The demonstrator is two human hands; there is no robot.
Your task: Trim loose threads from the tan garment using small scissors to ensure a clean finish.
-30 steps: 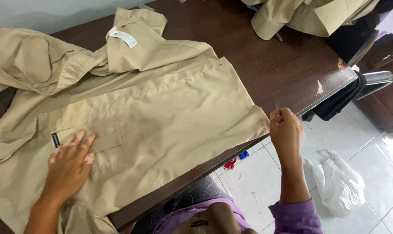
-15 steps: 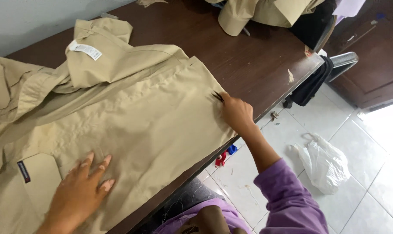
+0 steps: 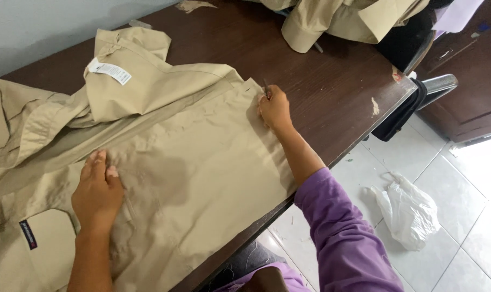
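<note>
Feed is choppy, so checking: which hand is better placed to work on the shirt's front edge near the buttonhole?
Right, likely. The right hand already sits at the khaki shirt's front edge, pinching a small dark tool there. The left hand lies flat mid-shirt, pressing the cloth down.

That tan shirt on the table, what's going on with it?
A person has a tan shirt spread flat on a dark wooden table. The left hand presses flat on the cloth near a chest pocket. The right hand, in a purple sleeve, is at the shirt's front edge, pinching a small thin tool against the fabric; what the tool is cannot be told. More tan clothing lies piled at the table's far end, and a white plastic bag sits on the tiled floor.
</note>
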